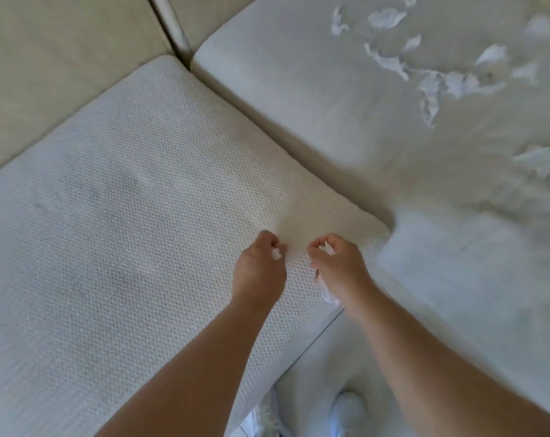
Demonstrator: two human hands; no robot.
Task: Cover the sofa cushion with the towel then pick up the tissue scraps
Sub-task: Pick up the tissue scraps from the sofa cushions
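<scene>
A white waffle-textured towel (125, 216) lies spread flat over the left sofa cushion. My left hand (261, 266) and my right hand (336, 263) sit side by side over the towel near its front right corner. Each hand is closed on a small white tissue scrap (55, 254); another strip of tissue (329, 296) hangs below my right wrist. Several torn tissue scraps (431, 80) lie scattered on the neighbouring beige cushion (299, 89) at the upper right, with one more scrap (538, 157) at the right edge.
The sofa backrest (62, 58) runs along the upper left. A gap (172, 29) separates the two cushions. Below the sofa's front edge are a pale floor (314, 367) and a white shoe (349, 411).
</scene>
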